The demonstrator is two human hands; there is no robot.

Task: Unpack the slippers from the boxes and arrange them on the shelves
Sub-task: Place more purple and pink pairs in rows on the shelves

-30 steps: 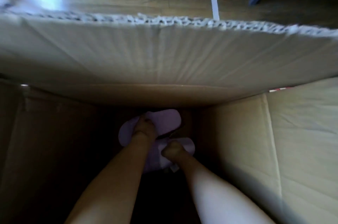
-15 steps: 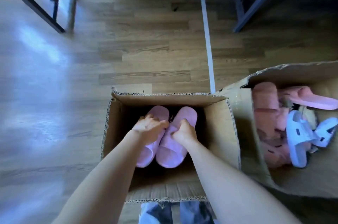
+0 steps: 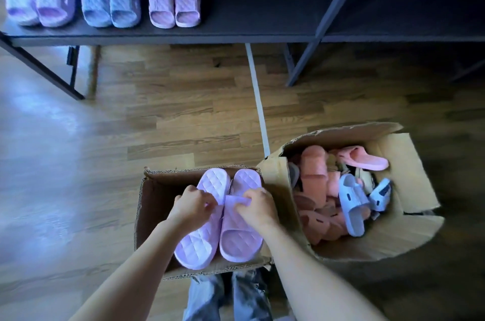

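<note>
Head cam, the only view I have. Left hand (image 3: 193, 206) and right hand (image 3: 256, 206) are both at the small box (image 3: 147, 215), which sits on the wood floor (image 3: 170, 110) just ahead of the person's jeans (image 3: 204, 297). Neither hand is free: the left hand's fingers curl round the middle of the left slipper (image 3: 198, 244), and the right hand pinches the right slipper (image 3: 240, 239) at its middle. Both slippers are lilac and quilted, side by side and touching. They lie lengthwise toward the shelf (image 3: 236, 32), near ends overlapping the small box's near wall. I can't tell whether they're clear of the box bottom. The big box (image 3: 412, 163) stands just right of the small one, up against it, flaps open. Inside it is a jumble of pink slippers (image 3: 313, 173), with two blue-grey slippers (image 3: 351, 202) on top toward the right. I can't count the pink ones. The shelf is dark and low, well apart from both boxes, running across the top of frame. Three pairs sit in a row on its left part: purple pair (image 3: 39, 3) far left and somewhat blurred, blue pair (image 3: 110, 4) beside it, pink pair (image 3: 174, 4) next. The pairs are near one another but not touching. A white strip (image 3: 258, 100) runs along the floor from under the shelf to where the boxes meet. There's glare on the floor at left.
</note>
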